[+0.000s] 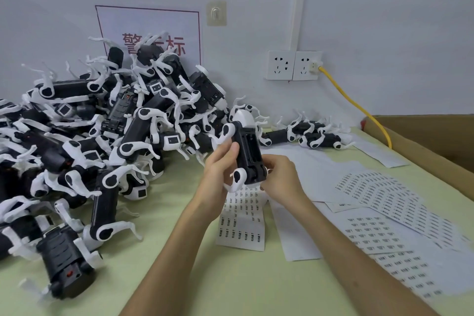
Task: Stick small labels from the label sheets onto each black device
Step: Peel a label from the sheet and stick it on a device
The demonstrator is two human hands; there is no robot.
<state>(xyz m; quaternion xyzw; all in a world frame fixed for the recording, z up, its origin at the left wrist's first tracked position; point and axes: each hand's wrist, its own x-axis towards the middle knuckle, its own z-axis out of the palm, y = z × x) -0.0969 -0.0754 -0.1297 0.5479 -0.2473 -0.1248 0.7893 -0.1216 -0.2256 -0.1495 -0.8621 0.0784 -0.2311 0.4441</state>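
Person, seen through own head camera; catalogue of visible parts.
1. Left hand [218,169]: bare.
2. Right hand [280,178]: bare likewise.
3. Left forearm [177,244]: slender, uncovered from the wrist down to the lower frame edge.
4. Right forearm [354,259]: slender, uncovered from the wrist down to the lower right frame edge.
Remainder of the body: out of view.

Matt, seemingly plastic black device [250,151]
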